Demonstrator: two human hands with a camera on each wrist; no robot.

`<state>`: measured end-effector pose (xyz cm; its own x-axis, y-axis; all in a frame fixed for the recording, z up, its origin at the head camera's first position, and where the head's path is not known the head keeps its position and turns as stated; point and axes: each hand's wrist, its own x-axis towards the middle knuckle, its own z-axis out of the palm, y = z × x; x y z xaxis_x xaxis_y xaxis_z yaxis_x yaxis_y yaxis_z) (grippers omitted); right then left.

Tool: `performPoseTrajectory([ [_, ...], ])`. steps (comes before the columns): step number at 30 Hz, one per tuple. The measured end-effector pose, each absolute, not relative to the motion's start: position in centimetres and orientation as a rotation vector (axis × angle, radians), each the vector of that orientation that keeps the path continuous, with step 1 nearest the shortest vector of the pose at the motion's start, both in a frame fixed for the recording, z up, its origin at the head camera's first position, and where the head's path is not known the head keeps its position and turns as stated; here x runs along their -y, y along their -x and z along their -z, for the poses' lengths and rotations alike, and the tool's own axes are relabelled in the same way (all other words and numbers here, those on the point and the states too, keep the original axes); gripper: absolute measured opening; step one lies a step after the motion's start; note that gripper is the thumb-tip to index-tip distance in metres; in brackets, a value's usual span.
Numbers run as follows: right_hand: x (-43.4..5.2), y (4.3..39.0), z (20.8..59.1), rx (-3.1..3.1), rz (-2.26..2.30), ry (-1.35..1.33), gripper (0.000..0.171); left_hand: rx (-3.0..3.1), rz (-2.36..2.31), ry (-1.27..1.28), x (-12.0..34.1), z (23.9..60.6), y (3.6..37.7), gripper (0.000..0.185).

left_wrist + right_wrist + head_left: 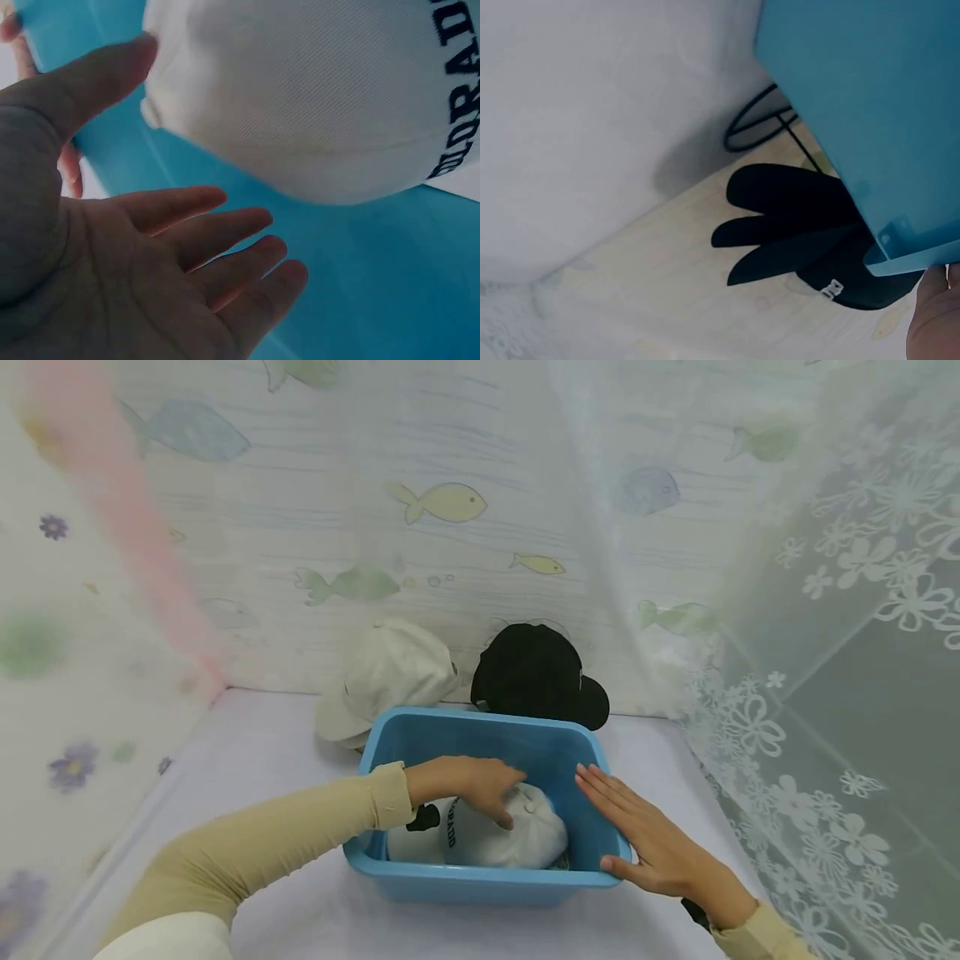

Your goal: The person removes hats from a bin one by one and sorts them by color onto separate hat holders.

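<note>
Hands are working at a blue plastic bin [420, 868] that is standing on a pale surface [262, 760] in front of a fish-patterned wall [337, 527]. Inside the bin, a white cap [517, 843] with dark lettering is lying crown-up; its long axis is running left to right across the bin floor, and its brim end appears to be pointing toward the left wall, though the left forearm is partly hiding that end. The left hand [480, 785] is reaching into the bin and hovering over the cap's crown, fingers relaxed and spread, gripping nothing; the left wrist view is showing the open palm [112, 277] just beside the white fabric. The right hand [652, 843] is lying flat with straight fingers against the bin's right rim, holding nothing. Behind the bin, a cream cap [390, 677] and a black cap [536, 672] are leaning against the wall, side by side.
</note>
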<state>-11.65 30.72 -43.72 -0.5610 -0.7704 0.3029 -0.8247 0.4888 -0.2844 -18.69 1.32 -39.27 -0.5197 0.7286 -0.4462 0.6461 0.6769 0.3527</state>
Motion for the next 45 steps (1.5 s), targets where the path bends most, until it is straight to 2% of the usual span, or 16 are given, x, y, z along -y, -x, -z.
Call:
performPoseTrajectory([
  [6, -30.5, 11.8, 43.8, 2.583, -0.609, -1.402, 0.078, -2.304, -0.133, -1.133, -1.4, 40.8, 18.8, 0.081],
  [10, -30.5, 11.9, 43.8, 2.588, -0.604, -1.393, 0.078, -2.287, -0.193, -1.164, -1.8, 41.7, 19.0, 0.078],
  [20, -30.5, 11.9, 44.3, 2.583, -0.609, -1.362, 0.078, -2.353, -0.304, -1.13, -2.6, 43.0, 18.8, 0.057],
  [31, -30.4, 11.9, 44.2, 2.58, -0.619, -1.358, 0.077, -2.309, -0.382, -1.191, -1.8, 41.8, 19.4, 0.037],
  [37, -30.3, 12.0, 44.2, 2.588, -0.631, -1.351, 0.077, -2.275, -0.432, -1.14, -1.2, 41.0, 19.9, 0.018],
  [45, -30.6, 11.6, 44.3, 2.569, -0.619, -1.36, 0.076, -2.228, -0.48, -1.112, -0.7, 40.1, 20.2, 0.021],
])
